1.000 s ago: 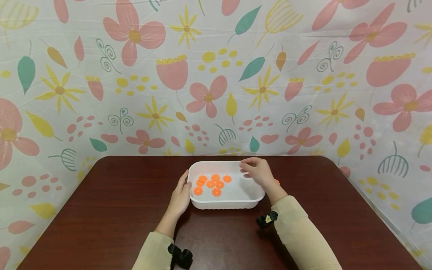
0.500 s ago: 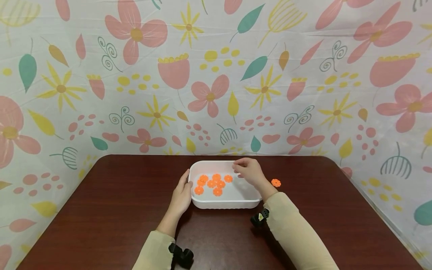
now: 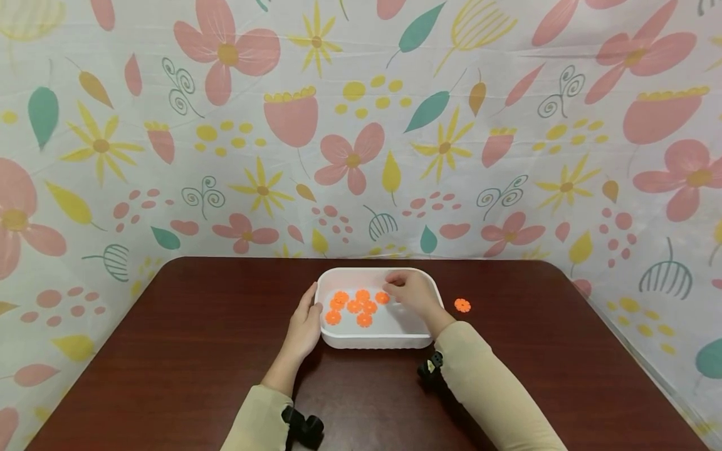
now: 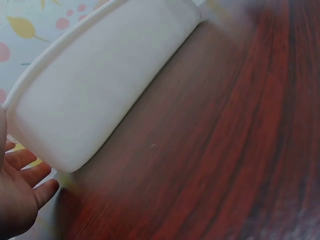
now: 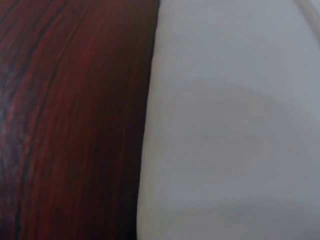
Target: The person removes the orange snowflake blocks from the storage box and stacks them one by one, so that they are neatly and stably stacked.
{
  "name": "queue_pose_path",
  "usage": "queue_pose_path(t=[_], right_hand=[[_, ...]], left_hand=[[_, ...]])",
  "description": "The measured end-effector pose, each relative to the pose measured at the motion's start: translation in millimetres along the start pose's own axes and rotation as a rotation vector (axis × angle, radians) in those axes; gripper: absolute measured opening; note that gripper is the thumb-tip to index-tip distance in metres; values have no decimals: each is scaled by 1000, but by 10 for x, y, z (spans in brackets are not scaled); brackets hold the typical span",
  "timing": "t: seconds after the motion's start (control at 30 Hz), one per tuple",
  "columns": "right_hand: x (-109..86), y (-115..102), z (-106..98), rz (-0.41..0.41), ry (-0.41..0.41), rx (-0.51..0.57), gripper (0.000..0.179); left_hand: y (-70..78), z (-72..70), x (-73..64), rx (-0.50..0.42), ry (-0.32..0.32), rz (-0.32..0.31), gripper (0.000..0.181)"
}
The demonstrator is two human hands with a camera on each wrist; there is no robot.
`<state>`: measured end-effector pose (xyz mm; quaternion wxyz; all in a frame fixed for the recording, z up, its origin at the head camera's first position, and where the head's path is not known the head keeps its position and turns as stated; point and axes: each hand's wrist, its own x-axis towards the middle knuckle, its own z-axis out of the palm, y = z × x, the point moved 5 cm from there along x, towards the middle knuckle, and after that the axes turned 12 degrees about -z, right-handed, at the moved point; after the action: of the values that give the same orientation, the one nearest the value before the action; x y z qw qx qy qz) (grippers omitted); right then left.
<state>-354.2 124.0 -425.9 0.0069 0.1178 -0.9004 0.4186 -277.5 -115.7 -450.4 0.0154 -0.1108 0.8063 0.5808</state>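
A white plastic tub (image 3: pixel 363 341) sits on the table in the head view, with several small orange flower-shaped pieces (image 3: pixel 364 320) lying on its floor. My left hand (image 3: pixel 303 326) holds the tub's left end, thumb at the rim and fingers along the outside; the left wrist view shows its fingers (image 4: pixel 35 175) by the tub's lower corner. Over the tub's right half, my right hand (image 3: pixel 414 294) reaches down, its fingertips close to the rightmost orange piece (image 3: pixel 382 297). Whether they touch it I cannot tell. The right wrist view shows only the tub's outer wall (image 5: pixel 230 125) and the table.
One more orange flower-shaped piece (image 3: pixel 462 305) lies on the dark brown table (image 3: pixel 186 351) to the right of the tub. Behind the table hangs a flower-patterned cloth (image 3: pixel 350 88). Each forearm wears a black wrist camera (image 3: pixel 304 429).
My right hand has moved left and then down into the tub, toward the rightmost orange piece. The piece on the table is now fully uncovered. The left hand stays where it was.
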Motion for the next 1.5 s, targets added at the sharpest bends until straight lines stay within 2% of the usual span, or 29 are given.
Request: queue_pose_path(t=[0.2,0.37,0.6,0.8,0.9,1.13,1.5], right_hand=[[12,-18,-9,-29,-17,-74,23],[42,-4,40,-71,-74,-98,23],[38,42,133,-58,-153,-124,28],[38,36,198,-165,-217,-194,27],[37,25,211,-180,-227,-208,25],[45,34,218,-148,-247,-200,22],[45,49,237,-83,-255,-134,29]], left_hand=[[19,-19,-2,-8,-3,19,51],[24,-25,-1,-11,-3,25,50],[5,-10,0,-11,-5,23,50],[-8,1,-2,-19,-20,18,51],[-10,5,-4,-17,-22,19,51],[-4,7,-3,-15,-18,20,51],[0,6,-11,-18,-16,28,51]])
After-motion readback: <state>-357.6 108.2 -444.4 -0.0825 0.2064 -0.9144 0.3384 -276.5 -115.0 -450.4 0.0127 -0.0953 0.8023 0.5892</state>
